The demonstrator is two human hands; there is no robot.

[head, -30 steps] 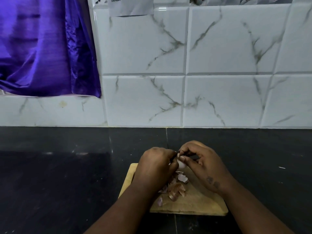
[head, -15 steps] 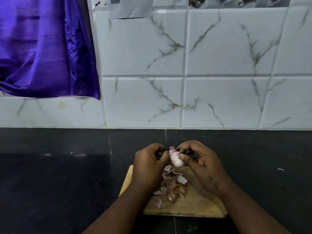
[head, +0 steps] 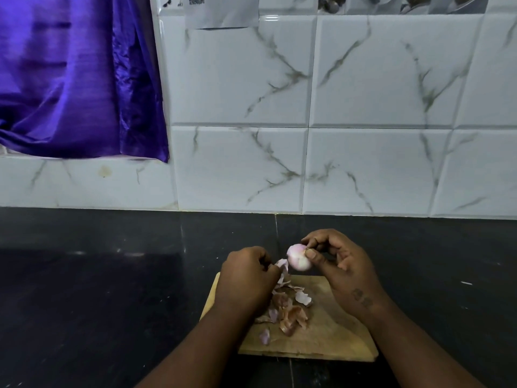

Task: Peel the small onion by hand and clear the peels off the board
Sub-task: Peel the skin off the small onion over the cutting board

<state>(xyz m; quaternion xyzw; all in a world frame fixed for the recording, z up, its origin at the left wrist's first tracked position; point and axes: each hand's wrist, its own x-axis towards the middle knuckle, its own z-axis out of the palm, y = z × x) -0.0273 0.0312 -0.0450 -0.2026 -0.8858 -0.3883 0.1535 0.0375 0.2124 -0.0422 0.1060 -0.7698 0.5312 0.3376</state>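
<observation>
So both forearms come in from the bottom edge and meet over the board (head: 335,340) in the lower middle of the frame. The right hand (head: 345,268) is back-up with the wrist bent inward, thumb and fingertips pinching the onion (head: 298,257) from its right side, holding it in the air over the board's far edge; the left hand (head: 246,278) sits just left of the onion and a bit lower, back to the camera, fingers curled under; a pale strip (head: 282,266) of skin pokes out at its fingertips, so it looks like it's pinching that, though the actual grip is hidden behind the knuckles; can't tell whether the strip is joined to the onion or just beside it. Counts: two hands, one onion (pale with a pink blush, looks mostly bare), one board, one strip, and a heap of loose peels (head: 291,312) on the board's left half; I make out roughly six or seven brown and pinkish bits, but they overlap so that's rough; one small purple scrap lies a little apart, nearer the bottom. The board is wood and sits on a glossy black counter (head: 112,289); behind it are white tiles (head: 377,163) with grey veins; one shiny purple cloth (head: 70,79) hangs in the upper left; one paper (head: 223,12) is stuck up at the top edge.
</observation>
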